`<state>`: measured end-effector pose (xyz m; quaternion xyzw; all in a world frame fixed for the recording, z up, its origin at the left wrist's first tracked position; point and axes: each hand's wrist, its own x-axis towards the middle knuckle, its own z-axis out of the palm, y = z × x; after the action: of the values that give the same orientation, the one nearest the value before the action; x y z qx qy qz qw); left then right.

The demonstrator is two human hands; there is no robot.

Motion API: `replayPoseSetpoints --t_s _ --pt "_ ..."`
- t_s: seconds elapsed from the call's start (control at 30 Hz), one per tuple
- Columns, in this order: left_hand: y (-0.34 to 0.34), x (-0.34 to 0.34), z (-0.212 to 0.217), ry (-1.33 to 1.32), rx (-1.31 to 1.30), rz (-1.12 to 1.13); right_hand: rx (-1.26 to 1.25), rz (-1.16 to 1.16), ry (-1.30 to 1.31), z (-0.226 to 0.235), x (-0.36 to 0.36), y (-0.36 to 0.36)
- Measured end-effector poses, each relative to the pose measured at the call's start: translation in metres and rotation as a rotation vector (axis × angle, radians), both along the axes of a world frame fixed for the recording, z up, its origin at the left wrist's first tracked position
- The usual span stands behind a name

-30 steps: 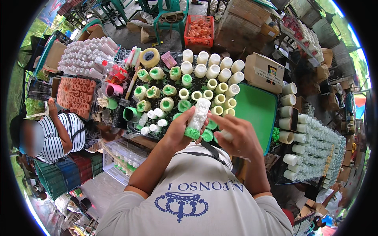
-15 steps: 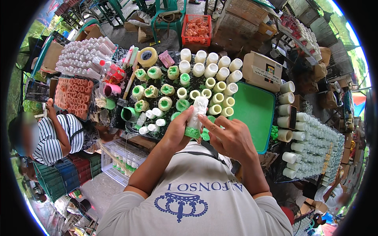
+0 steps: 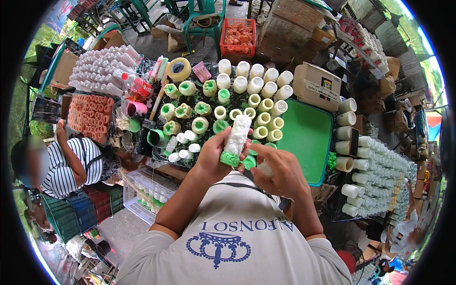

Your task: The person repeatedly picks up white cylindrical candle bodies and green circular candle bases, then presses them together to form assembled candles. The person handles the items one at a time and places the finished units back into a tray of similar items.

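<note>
My left hand (image 3: pixel 212 156) is wrapped round a white sculpted candle (image 3: pixel 237 135) with a green base (image 3: pixel 230 158), tilted over the table's near edge. Close beside it on the right, my right hand (image 3: pixel 285 171) has curled fingers near the candle's lower part. A pale thing (image 3: pixel 266 169) shows in its grip, too covered to name. Beyond my hands stand several cream cylinder moulds (image 3: pixel 261 132), some holding green material. Short white cylinders (image 3: pixel 184 154) lie to the left of my left hand.
A green tray (image 3: pixel 304 142) lies on the right, below a cardboard box (image 3: pixel 317 88). A tape roll (image 3: pixel 179 70) and pink cup (image 3: pixel 137 108) are at the left. A person in a striped shirt (image 3: pixel 78 164) sits at the left. White cylinders (image 3: pixel 363 152) fill the right table.
My right index finger has come off the candle's face, and the right fingers have curled lower with a pale thing now showing. The candle has tilted slightly more in my left hand.
</note>
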<state>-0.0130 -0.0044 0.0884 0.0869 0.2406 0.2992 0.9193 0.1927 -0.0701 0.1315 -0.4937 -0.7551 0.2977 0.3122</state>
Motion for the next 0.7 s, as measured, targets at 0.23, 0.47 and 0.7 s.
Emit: replayPoseSetpoints --t_s 0.23,0.47,0.7 --pt "-0.002 0.002 0.001 -0.082 -0.093 -0.016 -0.109 -0.004 0.076 0.009 0.003 -0.002" --pt "-0.01 0.004 -0.005 0.102 0.042 0.022 -0.053 0.071 -0.043 0.007 0.0 0.003" --pt "-0.016 0.003 -0.007 0.177 0.101 0.066 -0.088 0.068 -0.077 0.006 0.0 0.0"
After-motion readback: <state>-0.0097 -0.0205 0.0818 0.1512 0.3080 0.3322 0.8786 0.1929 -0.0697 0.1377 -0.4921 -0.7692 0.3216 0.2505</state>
